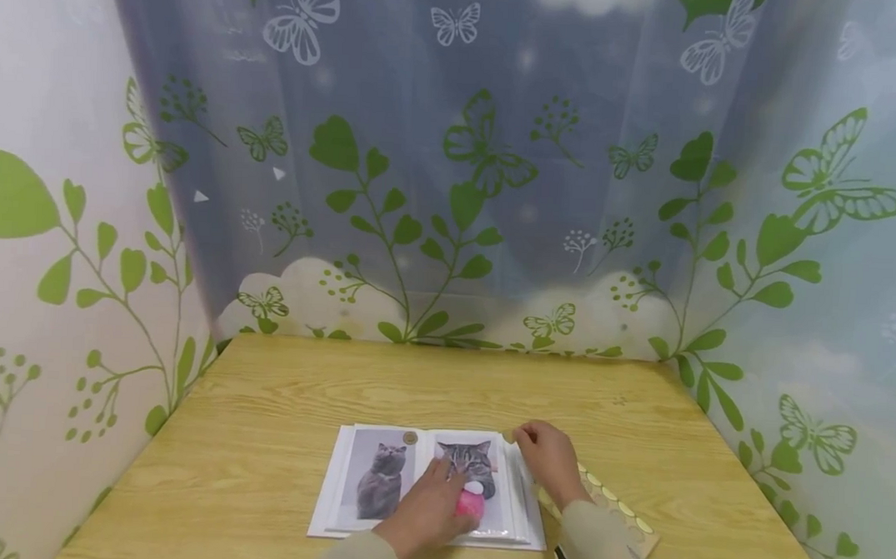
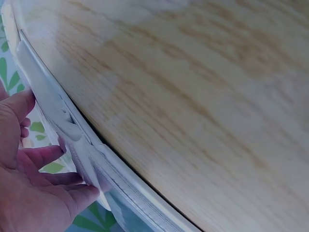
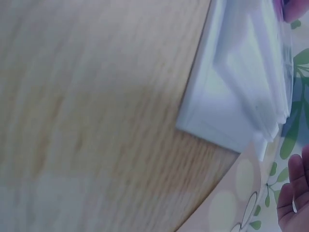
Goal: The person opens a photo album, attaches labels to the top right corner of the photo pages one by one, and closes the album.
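Observation:
A photo album (image 1: 321, 512) lies spread on the table, with a grey cat photo (image 1: 381, 485) on its left page and a tabby cat photo (image 1: 470, 460) on its right page. My left hand (image 1: 430, 508) rests on the right page with its fingers extended, partly covering the tabby photo. In the left wrist view, the left fingertips (image 2: 89, 193) touch the page surface. Beyond the album's upper right corner, my right hand (image 1: 549, 459) pinches a small brownish round sticker (image 1: 508, 436) between thumb and forefinger. Another round sticker (image 1: 409, 437) sits near the left page's top edge.
A sheet with pale round stickers (image 1: 626, 508) lies right of the album, partly under the right forearm. The wooden table (image 1: 278, 389) meets leaf-and-butterfly patterned curtains (image 1: 420, 228) at its back and sides. Several album leaves (image 3: 256, 72) fan up at the right edge.

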`<state>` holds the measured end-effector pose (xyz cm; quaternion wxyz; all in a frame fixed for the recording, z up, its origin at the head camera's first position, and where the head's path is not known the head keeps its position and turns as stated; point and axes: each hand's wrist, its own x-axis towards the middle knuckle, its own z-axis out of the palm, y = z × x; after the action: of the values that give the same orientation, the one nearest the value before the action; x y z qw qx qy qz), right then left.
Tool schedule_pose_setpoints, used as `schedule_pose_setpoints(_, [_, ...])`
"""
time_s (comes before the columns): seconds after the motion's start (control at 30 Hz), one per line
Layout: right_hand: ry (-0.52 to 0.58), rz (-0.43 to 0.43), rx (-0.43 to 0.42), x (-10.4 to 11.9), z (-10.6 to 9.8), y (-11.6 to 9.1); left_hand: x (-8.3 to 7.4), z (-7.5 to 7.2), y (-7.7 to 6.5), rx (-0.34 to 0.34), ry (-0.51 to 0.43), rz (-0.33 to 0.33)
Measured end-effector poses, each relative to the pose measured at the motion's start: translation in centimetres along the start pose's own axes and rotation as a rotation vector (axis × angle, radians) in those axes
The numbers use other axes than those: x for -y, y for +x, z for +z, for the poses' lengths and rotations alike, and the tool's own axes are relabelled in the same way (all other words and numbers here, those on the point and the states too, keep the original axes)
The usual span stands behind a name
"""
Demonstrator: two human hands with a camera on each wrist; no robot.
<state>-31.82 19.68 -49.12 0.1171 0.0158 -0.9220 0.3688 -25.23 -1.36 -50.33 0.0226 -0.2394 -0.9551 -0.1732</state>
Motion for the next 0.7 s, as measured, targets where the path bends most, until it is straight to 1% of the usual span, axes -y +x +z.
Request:
schedule_pose_setpoints(0.13, [-0.018,-0.035,0.009,0.3,0.6,0.5,-0.1,-0.1,0.1,0.012,0.020,-0.002])
schedule_pose_setpoints(0.4, [-0.112,-0.133,0.011,0.4,1.3,1.3,-0.2,-0.2,0.4,0.023,0.066,0.011])
schedule_pose_setpoints(0.6, [-0.163,-0.169,0.020,0.4,1.5,1.8,-0.1,-0.3,0.3,0.007,0.086,0.022])
schedule_pose_setpoints(0.7, [-0.184,-0.184,0.025,0.5,1.7,2.0,0.0,-0.3,0.3,0.010,0.093,0.022])
